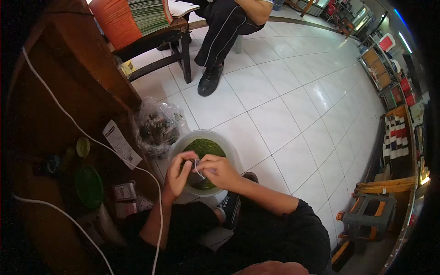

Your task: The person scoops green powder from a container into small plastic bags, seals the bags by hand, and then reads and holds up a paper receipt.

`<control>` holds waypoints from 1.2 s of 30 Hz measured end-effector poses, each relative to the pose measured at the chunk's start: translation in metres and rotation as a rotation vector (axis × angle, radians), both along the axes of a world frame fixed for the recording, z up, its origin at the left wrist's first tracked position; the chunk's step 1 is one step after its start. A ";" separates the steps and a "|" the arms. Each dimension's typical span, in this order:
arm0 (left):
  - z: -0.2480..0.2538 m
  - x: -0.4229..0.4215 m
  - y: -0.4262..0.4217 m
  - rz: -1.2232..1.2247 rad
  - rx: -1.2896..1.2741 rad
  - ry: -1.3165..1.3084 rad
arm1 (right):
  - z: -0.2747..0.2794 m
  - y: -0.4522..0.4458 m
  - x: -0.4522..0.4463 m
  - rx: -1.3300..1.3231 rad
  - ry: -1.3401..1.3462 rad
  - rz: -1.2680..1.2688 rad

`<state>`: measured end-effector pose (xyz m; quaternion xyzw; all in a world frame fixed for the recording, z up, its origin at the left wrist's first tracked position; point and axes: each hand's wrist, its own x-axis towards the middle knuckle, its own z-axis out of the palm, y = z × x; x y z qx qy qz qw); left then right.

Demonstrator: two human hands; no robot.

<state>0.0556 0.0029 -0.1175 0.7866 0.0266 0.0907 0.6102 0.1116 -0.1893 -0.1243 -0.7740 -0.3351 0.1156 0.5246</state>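
A round whitish tub (236, 160) stands on the floor between my feet, with finely chopped green stuff (206, 145) in it. Over the tub, both hands meet at a small see-through plastic bag (198, 178) that looks greyish, with a thin white strip at its top. My left hand (176, 173) has its fingers bent round the bag's left side. From the right, my right hand (222, 173) pinches the upper part near the white strip. What the bag contains is too small to tell.
A clear plastic bag of dark matter (160, 126) sits beside the tub. White cables (114, 153) cross the left side past a green basket (89, 185). Opposite sits a person (220, 36) near a bench (183, 55) with stacked booklets. A grey stool (369, 215) is at right.
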 end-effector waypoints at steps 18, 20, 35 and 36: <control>-0.025 0.001 0.012 -0.259 0.402 -0.127 | 0.014 -0.014 -0.005 -0.519 -0.131 0.204; -0.032 -0.003 0.015 -0.263 0.406 -0.058 | 0.020 -0.013 -0.007 -0.520 -0.121 0.269; -0.033 0.018 0.052 0.274 -0.648 0.047 | -0.148 0.039 0.036 -0.999 -0.437 0.307; -0.031 0.018 0.052 0.273 -0.665 0.054 | -0.152 0.044 0.037 -0.981 -0.429 0.275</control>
